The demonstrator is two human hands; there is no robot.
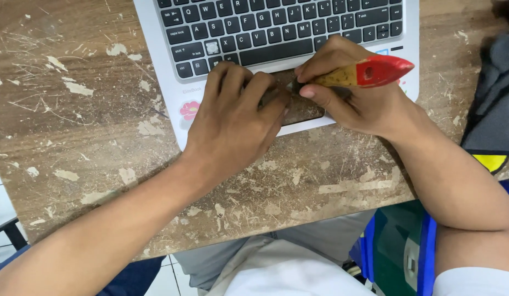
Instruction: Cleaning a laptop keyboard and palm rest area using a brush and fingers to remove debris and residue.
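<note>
Pressing down on the touchpad (pixel 298 107) of a silver laptop (pixel 276 60) on the worn table (pixel 90 109), the left hand (pixel 232 123) lies flat, fingers together, gripping nothing. The right hand (pixel 347 90) is clamped on a red-tipped wooden-handled tool (pixel 358 74), its tip at the touchpad's upper edge; prying there seems underway, calling for steady, shallow leverage.

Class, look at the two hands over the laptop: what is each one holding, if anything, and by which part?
The right hand grips a brush low on its wooden handle. The left hand holds nothing, resting on the touchpad.
</note>
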